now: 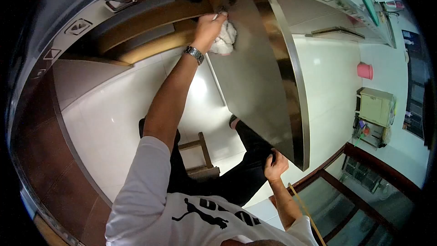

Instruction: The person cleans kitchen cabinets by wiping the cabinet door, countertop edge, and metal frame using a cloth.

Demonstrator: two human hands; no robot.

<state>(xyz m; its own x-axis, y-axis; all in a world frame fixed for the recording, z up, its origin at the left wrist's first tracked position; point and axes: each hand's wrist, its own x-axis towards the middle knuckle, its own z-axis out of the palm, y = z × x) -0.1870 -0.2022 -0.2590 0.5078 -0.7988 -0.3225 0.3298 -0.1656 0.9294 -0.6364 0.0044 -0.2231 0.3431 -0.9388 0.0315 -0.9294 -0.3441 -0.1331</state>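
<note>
In the head view, the left hand (210, 28) bunches a soft, crumpled white cloth (224, 41) against a smooth, metallic-grey door panel (255, 77), at its far end by the left edge. The right hand (275, 167) curls its fingers by the panel's near edge, though I cannot tell whether they pinch it. Glossy white floor tiles (325, 105) stretch from the panel's right edge toward a pink bucket (365, 70), while brown wooden boards (159, 48) crowd the left wrist.

Floor (327, 95): white, glossy, tiled, mid-frame. On it: stool (205, 150), lower centre; pink bucket (364, 70), right.
</note>
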